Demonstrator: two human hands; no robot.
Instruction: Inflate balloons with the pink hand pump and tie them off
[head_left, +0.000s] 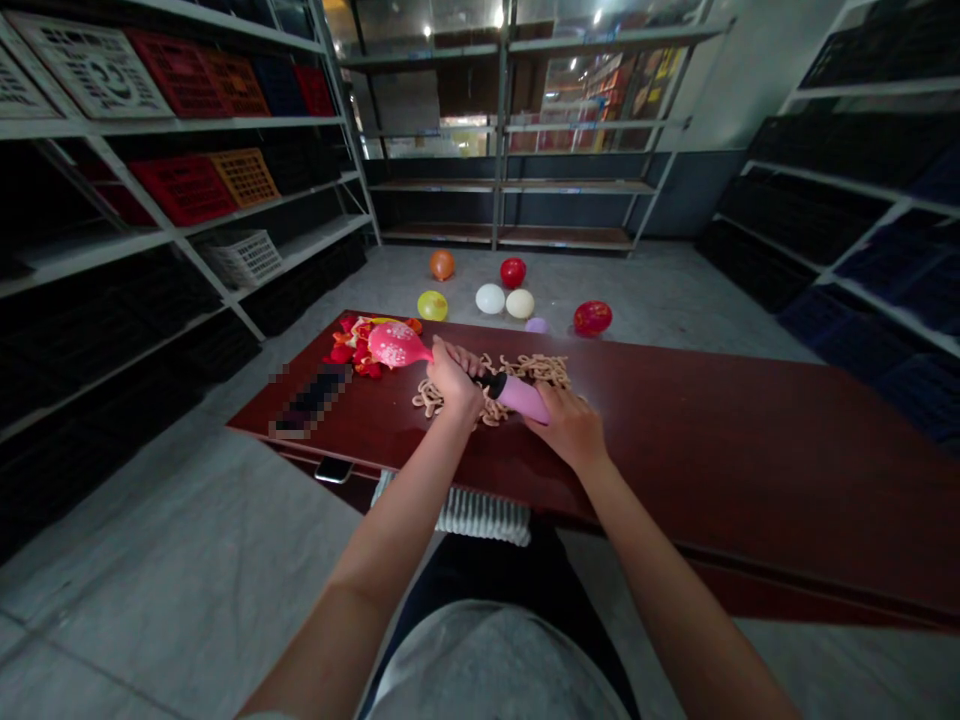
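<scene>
A pink balloon [397, 345] with a white pattern is partly filled with air, its neck drawn out toward my left hand [453, 372]. The fingers of that hand are closed round the neck, at the dark nozzle end [491, 383] of a balloon pump. My right hand [571, 425] is wrapped round the pump's pink-purple barrel [525, 398]. Beneath the pump lies a pile of tan, cord-like pieces [547, 371] on the dark red table [712, 440]. Flat red, orange and yellow balloons [351, 345] are heaped at the table's left end, beside the inflated one.
A blurred dark object [311, 398] lies on the table's left part. Below its front edge are a phone-like object [334, 470] and a grey ribbed cloth [484, 515]. Several inflated balloons, one orange [442, 264], rest on the floor beyond. Shelves with crates [244, 258] line the sides.
</scene>
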